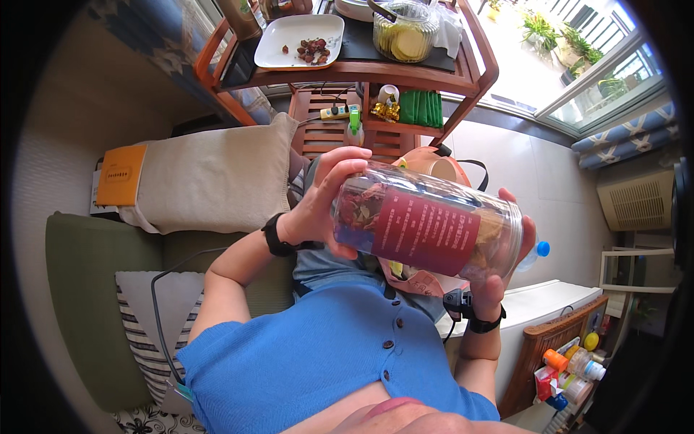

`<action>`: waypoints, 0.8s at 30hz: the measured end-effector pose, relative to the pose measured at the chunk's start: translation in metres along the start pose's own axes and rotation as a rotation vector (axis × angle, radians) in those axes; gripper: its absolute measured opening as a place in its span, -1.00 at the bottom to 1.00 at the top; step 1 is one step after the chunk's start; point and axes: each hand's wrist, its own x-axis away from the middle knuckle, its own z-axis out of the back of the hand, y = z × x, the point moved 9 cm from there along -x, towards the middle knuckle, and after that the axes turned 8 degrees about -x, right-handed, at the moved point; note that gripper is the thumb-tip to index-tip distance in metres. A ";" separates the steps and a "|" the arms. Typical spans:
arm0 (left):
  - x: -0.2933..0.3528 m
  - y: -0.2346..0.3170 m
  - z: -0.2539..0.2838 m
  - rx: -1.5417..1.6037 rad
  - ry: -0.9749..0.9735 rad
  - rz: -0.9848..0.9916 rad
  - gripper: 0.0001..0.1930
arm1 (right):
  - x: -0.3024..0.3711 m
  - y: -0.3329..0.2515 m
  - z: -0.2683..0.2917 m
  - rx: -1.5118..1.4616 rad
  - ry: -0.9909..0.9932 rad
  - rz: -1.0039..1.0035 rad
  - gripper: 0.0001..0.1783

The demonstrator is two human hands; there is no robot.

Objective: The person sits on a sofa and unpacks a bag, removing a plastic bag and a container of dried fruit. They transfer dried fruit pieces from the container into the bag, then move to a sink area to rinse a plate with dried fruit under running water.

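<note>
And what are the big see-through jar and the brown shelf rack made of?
The jar: clear glass or plastic, I can't tell which; it's shiny and see-through. The shelf rack: probably varnished wood, from its reddish-brown colour and smooth, slightly glossy frame.

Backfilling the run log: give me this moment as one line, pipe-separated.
clear jar: red label, held sideways | left hand: grips left end | right hand: grips right end | white tray: dark red pieces, on wooden cart

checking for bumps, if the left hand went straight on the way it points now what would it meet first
The clear jar, which the left hand grips at one end. Beyond it, the line seems to lead toward the wooden trolley, though depth is unclear.
</note>
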 end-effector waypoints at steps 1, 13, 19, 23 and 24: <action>-0.002 0.007 0.003 -0.163 -0.039 -0.112 0.28 | 0.001 -0.001 0.003 0.028 -0.004 0.005 0.24; 0.037 0.069 -0.120 -0.646 -0.586 -0.409 -0.37 | 0.019 -0.061 0.104 0.584 0.115 -0.109 -0.02; 0.092 0.049 -0.188 -0.779 -0.891 -0.605 -0.76 | 0.041 -0.013 0.076 1.078 -0.195 -0.164 -0.12; 0.097 0.052 -0.165 -0.630 -0.849 -0.615 -0.94 | 0.048 0.009 0.063 1.284 -0.243 -0.045 -0.16; 0.097 0.053 -0.156 -0.625 -0.845 -0.589 -0.95 | 0.052 0.017 0.060 1.279 -0.266 -0.049 -0.16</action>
